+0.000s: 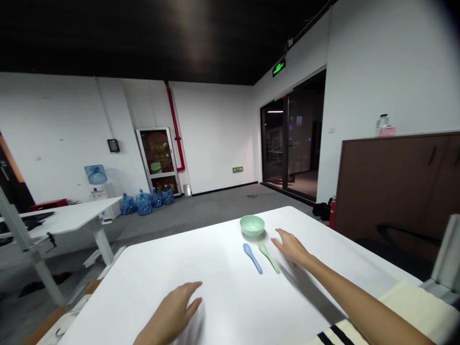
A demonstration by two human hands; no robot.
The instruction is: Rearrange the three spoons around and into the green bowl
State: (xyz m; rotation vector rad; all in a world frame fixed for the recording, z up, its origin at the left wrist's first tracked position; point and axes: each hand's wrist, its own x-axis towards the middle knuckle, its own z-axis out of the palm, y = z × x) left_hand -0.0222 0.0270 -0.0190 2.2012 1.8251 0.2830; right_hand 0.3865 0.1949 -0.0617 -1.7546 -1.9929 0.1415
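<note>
Both hands hang open and empty over a white rectangular table (pixel 201 254): the right hand (pixel 291 248) is spread just beside a pale green plastic spoon (pixel 269 258), which lies alongside a blue plastic spoon (pixel 252 258), both below a pale green round bowl (pixel 252 225), seemingly set within easy reach; the left hand (pixel 172 309) is farther off.

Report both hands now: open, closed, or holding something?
Left hand: open, holding nothing.
Right hand: open, holding nothing, nearest the green spoon.
</note>
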